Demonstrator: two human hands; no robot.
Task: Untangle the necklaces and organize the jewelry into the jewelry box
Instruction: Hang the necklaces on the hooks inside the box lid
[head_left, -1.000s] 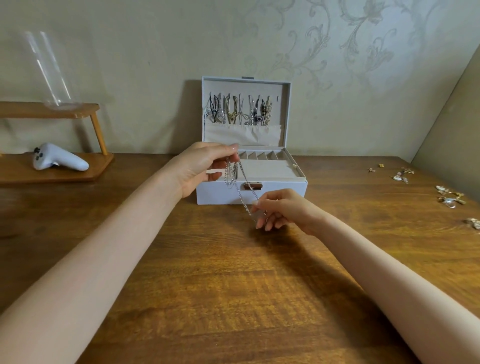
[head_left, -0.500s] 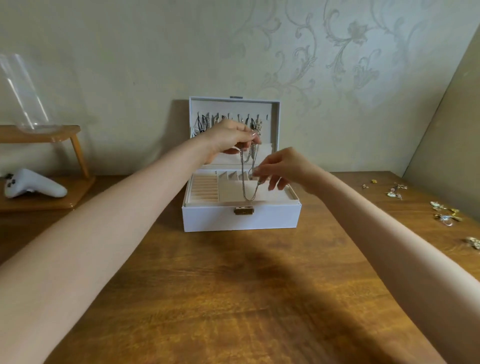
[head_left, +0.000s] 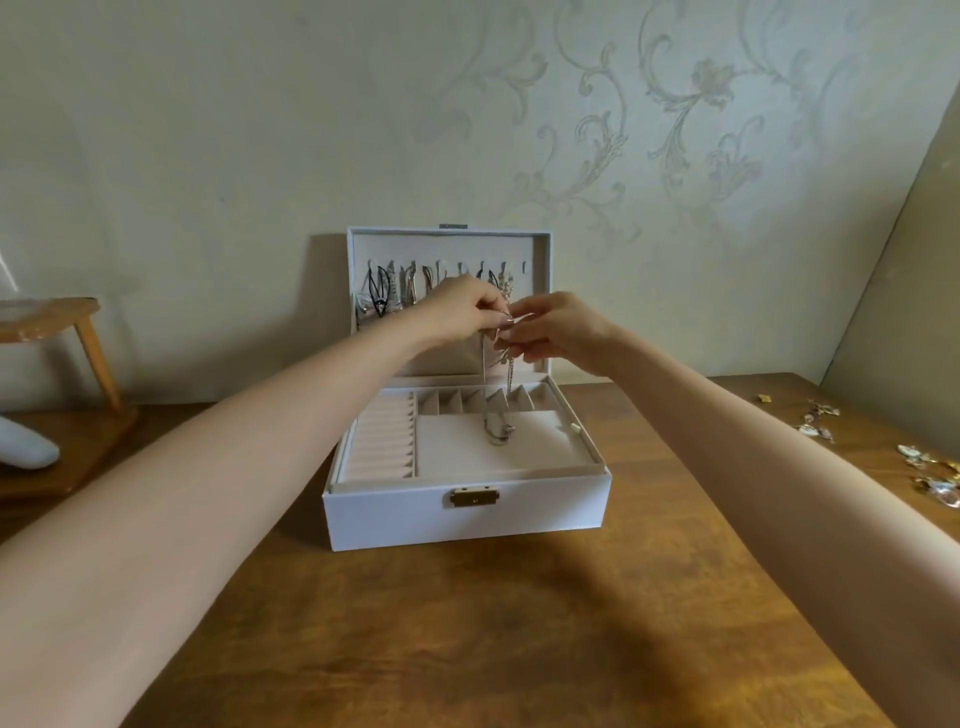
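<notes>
**Fine chain at the lid hooks, both hands on it**

- Thin silver chain necklace (head_left: 485, 385): hangs in two strands from the fingertips down in front of the open lid. Its lower end lies in a small heap on the flat beige pad of the tray.
- Handling, as a judgement: very light, wholly limp, fine-linked and smooth. It is likely to slip through a loose pinch and to knot on itself or catch its neighbours. Best taken near the clasp end and kept hanging straight. Hard pulling could strain the links.
- Left hand (head_left: 461, 312): fingers curled, pinching the top of the chain.
- Right hand (head_left: 563, 332): fingertips meet the left's and appear to pinch the same end.
- Hidden: the clasp and the target hook sit behind the fingers. Whether the loop is on a hook, I cannot tell. The heap on the pad is too small to read as knotted or loose.
- White rectangular jewelry box (head_left: 467, 519): stands on the brown wooden table (head_left: 467, 639). Dark and silver necklaces (head_left: 382, 292) hang along the lid's row of hooks.
- Loose gold and pearly pieces (head_left: 927, 462): far right on the table, partly cut off and blurred.
</notes>
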